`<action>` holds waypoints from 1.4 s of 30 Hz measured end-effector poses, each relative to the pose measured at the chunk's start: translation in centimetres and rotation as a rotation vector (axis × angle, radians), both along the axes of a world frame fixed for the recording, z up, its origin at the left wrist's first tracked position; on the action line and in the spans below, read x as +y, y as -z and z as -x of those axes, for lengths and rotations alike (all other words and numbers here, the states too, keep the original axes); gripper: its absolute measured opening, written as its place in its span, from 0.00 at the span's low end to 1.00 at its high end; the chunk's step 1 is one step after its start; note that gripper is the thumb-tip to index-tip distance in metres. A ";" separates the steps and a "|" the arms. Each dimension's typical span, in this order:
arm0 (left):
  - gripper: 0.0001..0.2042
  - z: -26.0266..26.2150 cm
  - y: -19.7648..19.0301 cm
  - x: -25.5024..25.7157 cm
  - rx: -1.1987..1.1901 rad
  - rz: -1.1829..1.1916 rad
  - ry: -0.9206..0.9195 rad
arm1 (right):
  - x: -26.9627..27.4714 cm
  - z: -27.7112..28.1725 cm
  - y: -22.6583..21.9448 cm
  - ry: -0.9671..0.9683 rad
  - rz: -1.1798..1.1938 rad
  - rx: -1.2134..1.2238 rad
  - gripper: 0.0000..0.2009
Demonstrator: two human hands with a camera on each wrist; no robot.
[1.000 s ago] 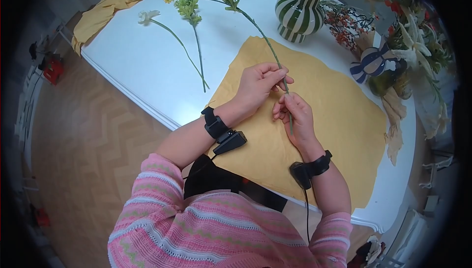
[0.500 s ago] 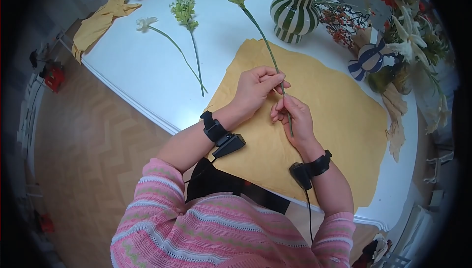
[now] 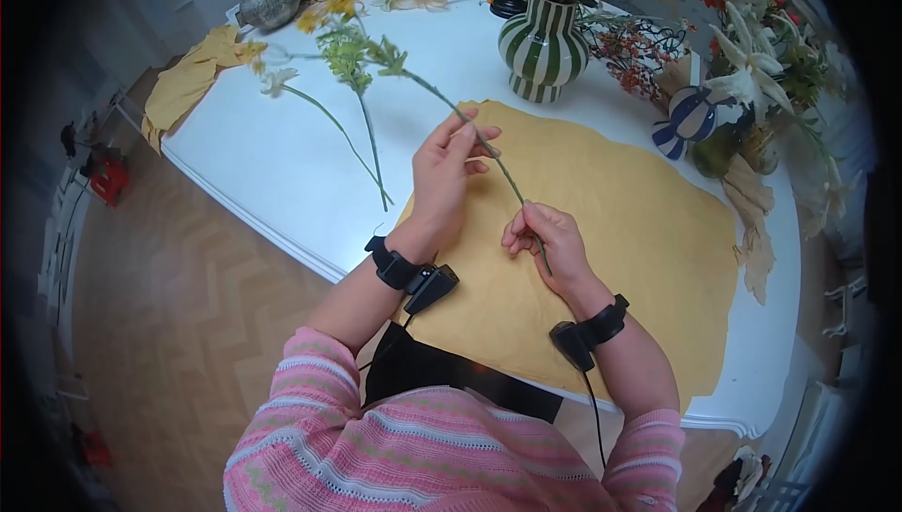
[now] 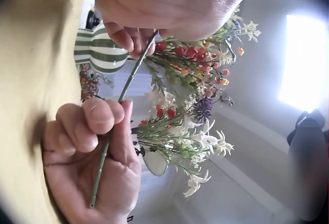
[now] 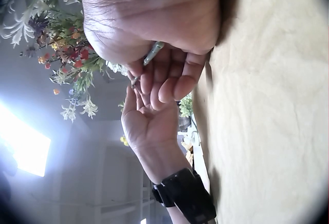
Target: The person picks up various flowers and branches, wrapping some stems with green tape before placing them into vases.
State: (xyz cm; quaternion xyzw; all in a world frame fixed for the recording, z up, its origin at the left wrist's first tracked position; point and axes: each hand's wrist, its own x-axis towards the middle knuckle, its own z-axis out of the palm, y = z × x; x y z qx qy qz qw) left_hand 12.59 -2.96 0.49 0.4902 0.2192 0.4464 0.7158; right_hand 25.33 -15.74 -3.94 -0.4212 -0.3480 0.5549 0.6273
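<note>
Both hands hold a long green flower stem (image 3: 512, 183) with yellow blossoms (image 3: 308, 21) at its far end. My left hand (image 3: 440, 174) has its thumb and fingers around the stem, partway up. Lower down, my right hand (image 3: 554, 240) pinches it between thumb and curled fingers. The stem's cut end lies along the right palm in the left wrist view. Yellow wrapping paper (image 3: 620, 277) spreads beneath both hands. Left of them, a white flower (image 3: 274, 83) and a green leafy sprig (image 3: 343, 59) lie with stems crossing near the paper's edge.
A green-and-white striped vase (image 3: 543, 47) full of flowers stands at the back. To its right are a blue-and-white vase (image 3: 684, 122) and white blooms (image 3: 747, 56). A silver pot (image 3: 270, 0) and crumpled yellow paper (image 3: 193, 70) lie at the far left. The white table (image 3: 254, 150) ends at the left.
My left hand has moved up the stem, away from my right hand. The stem leans farther left, its blossoms now over the sprig. The head view has tilted upward.
</note>
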 end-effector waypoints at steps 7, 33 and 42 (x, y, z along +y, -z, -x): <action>0.15 2.5 -2.2 2.4 -0.063 0.005 -0.194 | -0.1 0.1 -0.1 -0.020 -0.004 -0.045 0.18; 0.13 -7.5 -23.6 8.5 -0.131 -1.084 -0.261 | -0.2 -0.6 0.5 0.084 -0.032 0.150 0.15; 0.12 -12.1 -22.2 10.4 -0.010 -1.180 -0.303 | 0.2 -0.6 1.0 0.052 -0.019 0.102 0.13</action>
